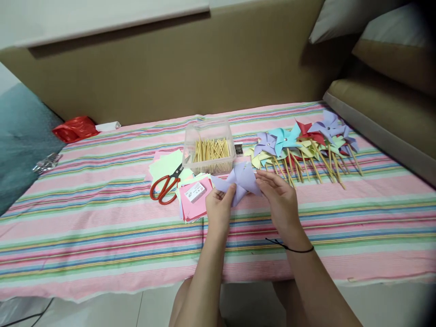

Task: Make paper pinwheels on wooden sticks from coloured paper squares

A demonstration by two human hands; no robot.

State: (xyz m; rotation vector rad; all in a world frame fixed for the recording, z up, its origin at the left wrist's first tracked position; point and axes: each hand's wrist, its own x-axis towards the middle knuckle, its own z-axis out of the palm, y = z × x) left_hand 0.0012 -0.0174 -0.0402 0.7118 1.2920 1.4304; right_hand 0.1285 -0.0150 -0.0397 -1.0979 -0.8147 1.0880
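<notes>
A purple paper pinwheel (242, 178) with folded blades is held up between my two hands, just in front of the box of sticks. My left hand (220, 206) pinches its left side, the thumb pressed near the middle. On the right, my right hand (279, 195) grips the edge of a blade with thumb and fingers. No stick shows on this pinwheel. Just left of my left hand lies a stack of coloured paper squares (190, 210) with a small white box (195, 192) on top. Red-handled scissors (166, 186) rest beside the stack.
A clear plastic box (208, 129) holds many wooden sticks (211, 150). Several finished pinwheels (286, 138) on sticks lie in a heap to the right. A red plastic bag (76, 129) sits at the far left. A striped cloth (102, 218) covers the surface.
</notes>
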